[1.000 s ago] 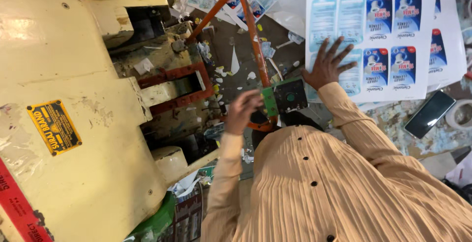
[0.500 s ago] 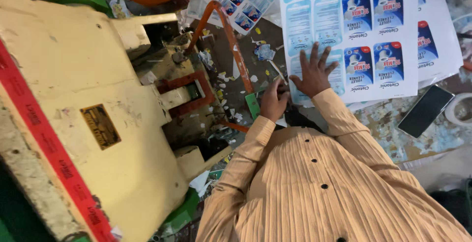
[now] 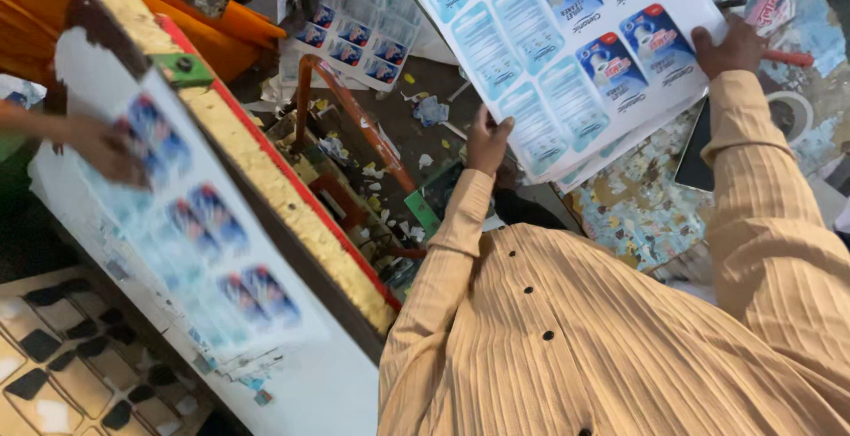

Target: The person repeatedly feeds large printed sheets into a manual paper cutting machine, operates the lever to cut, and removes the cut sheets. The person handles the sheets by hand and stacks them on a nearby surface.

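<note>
the person, in a tan ribbed shirt [image 3: 567, 347], holds a large printed sheet [image 3: 567, 55] of blue and white labels over the cluttered desk [image 3: 637, 206]. the left hand [image 3: 487, 139] pinches the near left edge of the sheet, thumb on top and fingers curled under. the right hand [image 3: 730, 46] grips the sheet's right edge, fingers pressed together over the top; the thumb is hidden under the paper. the sheet lies far and right of centre, tilted, over more sheets of the same kind beneath it.

a second label sheet [image 3: 354, 20] lies further left on the far side, beside an orange metal bar [image 3: 354, 117] that arches over a dark patch strewn with paper scraps [image 3: 390, 179]. a dark phone [image 3: 695, 148] sits on the desk under the right forearm.

on the left, a yellow press platen with a red edge [image 3: 266, 188] stands open, and a blurred sheet of labels [image 3: 195, 232] lies on its white face. another person's hand [image 3: 102, 148] rests on that sheet from the left, too blurred to tell its grip.
</note>
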